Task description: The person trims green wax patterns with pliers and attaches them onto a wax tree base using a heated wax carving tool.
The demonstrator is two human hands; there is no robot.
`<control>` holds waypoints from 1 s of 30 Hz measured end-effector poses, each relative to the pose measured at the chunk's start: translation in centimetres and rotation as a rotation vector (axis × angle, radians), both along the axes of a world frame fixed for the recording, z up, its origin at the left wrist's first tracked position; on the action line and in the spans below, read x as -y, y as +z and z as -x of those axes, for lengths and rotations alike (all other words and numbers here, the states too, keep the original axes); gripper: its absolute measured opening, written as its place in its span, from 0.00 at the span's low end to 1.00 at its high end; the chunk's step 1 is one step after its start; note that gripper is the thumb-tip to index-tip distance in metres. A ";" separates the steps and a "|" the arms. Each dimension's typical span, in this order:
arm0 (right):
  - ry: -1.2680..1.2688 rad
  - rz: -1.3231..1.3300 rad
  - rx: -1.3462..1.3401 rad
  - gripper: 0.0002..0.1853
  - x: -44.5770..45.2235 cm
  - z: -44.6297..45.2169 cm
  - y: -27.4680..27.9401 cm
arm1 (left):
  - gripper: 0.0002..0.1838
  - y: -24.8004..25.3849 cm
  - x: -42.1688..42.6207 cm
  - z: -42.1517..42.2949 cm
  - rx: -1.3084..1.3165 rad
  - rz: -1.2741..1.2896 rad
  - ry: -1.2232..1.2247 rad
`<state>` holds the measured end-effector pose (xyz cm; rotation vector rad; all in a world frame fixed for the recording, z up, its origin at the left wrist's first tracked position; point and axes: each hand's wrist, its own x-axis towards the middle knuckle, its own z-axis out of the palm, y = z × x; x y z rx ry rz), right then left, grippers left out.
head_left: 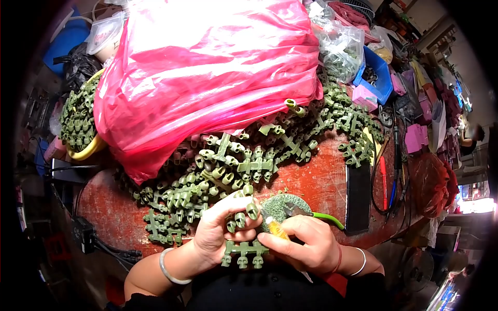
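My left hand (218,228) is closed around a green strip of moulded skulls (244,251), whose small skulls stick out above and below the fingers. In my right hand (311,243) is a small yellow-handled tool (277,228) with a thin metal tip. Its tip points at the skulls near my left fingertips; I cannot tell whether it touches them. Just beyond the hands lies a round, speckled green pad (280,205). A cutting tool with a bright green handle (329,218) rests across it, its head partly hidden.
Many more skull strips (259,165) are heaped on the worn red table (321,176), partly beneath a large pink plastic sheet (207,67). A yellow basket (85,150) of strips stands left. To the right are a black flat object (358,199), a red pen-like tool (383,181), cables and a blue bin (381,78).
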<state>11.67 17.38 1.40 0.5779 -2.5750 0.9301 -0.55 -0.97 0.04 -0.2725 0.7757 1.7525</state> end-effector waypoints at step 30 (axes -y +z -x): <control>-0.377 0.389 0.247 0.14 -1.8 0.4 0.3 | 0.24 0.6 -0.6 -0.4 -0.488 -0.017 -0.143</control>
